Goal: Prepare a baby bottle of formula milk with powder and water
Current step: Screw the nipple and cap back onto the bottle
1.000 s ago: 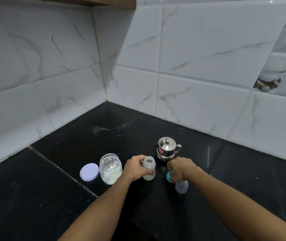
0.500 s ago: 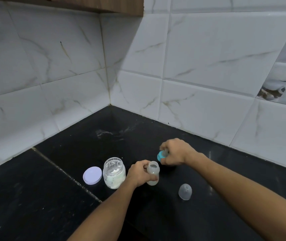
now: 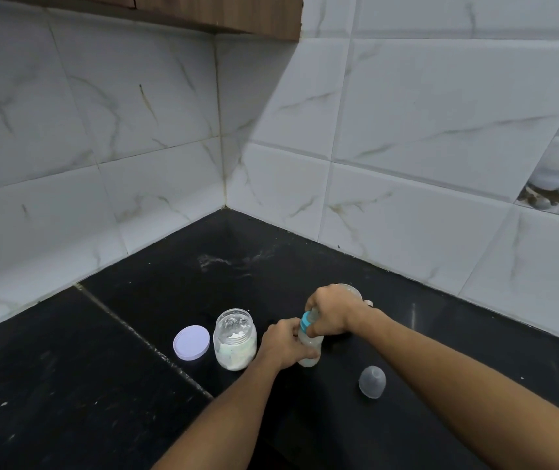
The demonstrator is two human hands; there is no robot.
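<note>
My left hand (image 3: 283, 344) is wrapped tight around the small see-through plastic baby bottle (image 3: 310, 351). The bottle stands up straight on the shiny black stone counter (image 3: 101, 385), with its long side going up and down and its top pointing up. It looks cloudy and pale inside, but my fingers hide a lot of it, so I cannot tell how full it is.

My right hand (image 3: 334, 313) is closed around the blue ring cap (image 3: 305, 321) at the top of the bottle. The ring sits right on the bottle's neck. I cannot see if it is screwed on all the way.

Just to the left of my left hand is the round clear plastic jar with white powder (image 3: 235, 339). The jar is open. The powder fills the lower part, and some white bits stick to the inside near the top. Its flat round pale purple lid (image 3: 191, 342) lies on the counter just beside the jar, on the left.

A small clear dome-shaped bottle cover (image 3: 372, 381) lies on the counter to the right, near the bottle but not touching it.

Behind my right hand, a bit of something shiny and round (image 3: 352, 289) peeks out. My hand hides most of it.
</note>
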